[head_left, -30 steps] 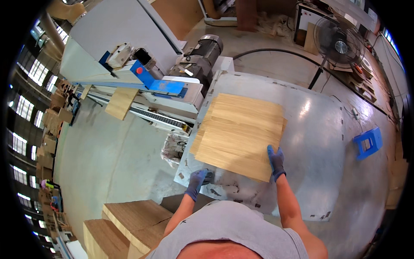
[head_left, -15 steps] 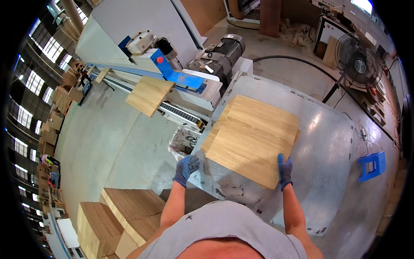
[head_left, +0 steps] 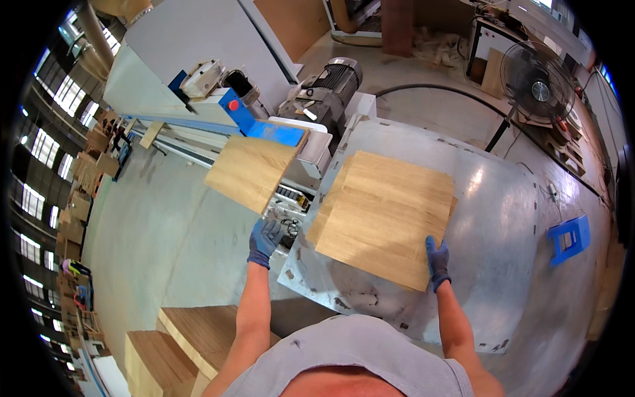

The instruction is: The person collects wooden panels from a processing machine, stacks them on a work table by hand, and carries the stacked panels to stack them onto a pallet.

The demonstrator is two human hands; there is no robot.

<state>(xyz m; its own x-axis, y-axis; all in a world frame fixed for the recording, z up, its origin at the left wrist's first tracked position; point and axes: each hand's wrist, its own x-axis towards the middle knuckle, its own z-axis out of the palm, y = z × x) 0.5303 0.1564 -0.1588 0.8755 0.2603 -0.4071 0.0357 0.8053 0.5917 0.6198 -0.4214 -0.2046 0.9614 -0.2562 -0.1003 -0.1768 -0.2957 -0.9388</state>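
My left hand [head_left: 264, 242], in a blue-grey glove, is just below the near corner of a wood-grain board [head_left: 253, 173]. Its fingers are loosely bent with nothing in them, and I see no grip on that board. The board juts from the end of the machine's conveyor. My right hand [head_left: 437, 262], gloved alike, is at the right edge of a small stack of wood-grain panels [head_left: 390, 215], its thumb on top and its other fingers partly hidden at the side. The panels lie slightly askew on a grey metal table [head_left: 496, 218].
A long machine [head_left: 192, 56] with a motor [head_left: 337, 78] stands beyond the table. A lined bin [head_left: 286, 225] sits between conveyor and table. Stacked boards [head_left: 198, 331] stand at near left. On the right are a black fan [head_left: 539, 89] and a blue stool [head_left: 569, 239].
The board on the conveyor has come nearer and to the right. My left hand has moved left and up toward its corner. The right hand stays at the panels while the view shifts slightly.
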